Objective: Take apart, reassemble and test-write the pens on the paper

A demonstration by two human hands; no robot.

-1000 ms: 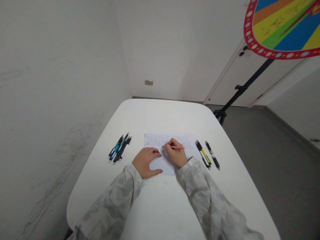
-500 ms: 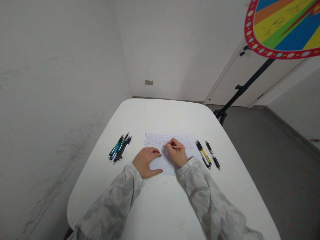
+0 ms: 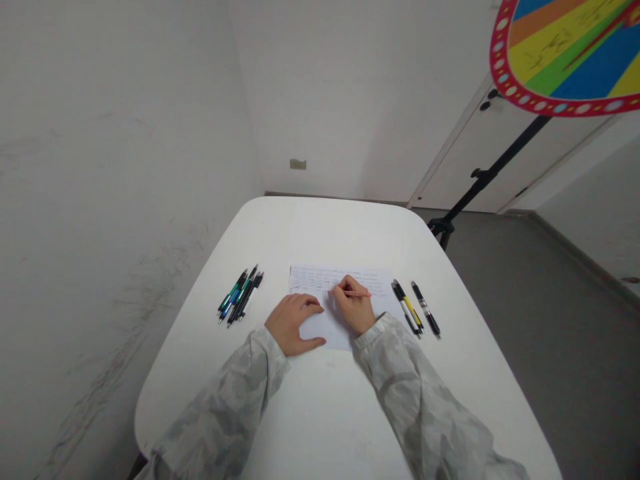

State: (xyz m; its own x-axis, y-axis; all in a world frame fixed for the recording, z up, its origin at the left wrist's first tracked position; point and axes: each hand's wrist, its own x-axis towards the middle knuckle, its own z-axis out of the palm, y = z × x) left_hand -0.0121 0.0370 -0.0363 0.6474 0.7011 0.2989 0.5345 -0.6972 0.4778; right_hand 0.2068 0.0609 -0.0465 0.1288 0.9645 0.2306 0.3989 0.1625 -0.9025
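A white sheet of paper (image 3: pixel 325 333) with rows of handwriting across its upper part lies on the white table (image 3: pixel 330 233). My left hand (image 3: pixel 294 323) rests flat on the sheet's left side, thumb and fingers apart, holding nothing. My right hand (image 3: pixel 354 307) is closed around a pink pen (image 3: pixel 357 294), its tip at the written lines near the middle of the sheet. Part of the sheet is hidden under both hands and the right sleeve.
Several pens (image 3: pixel 241 297) lie in a bunch left of the paper. To its right are yellow, white and black pens (image 3: pixel 409 309) and a separate black pen (image 3: pixel 425 309). A colourful wheel (image 3: pixel 565 60) on a black stand (image 3: pixel 480 180) stands beyond the table's right side.
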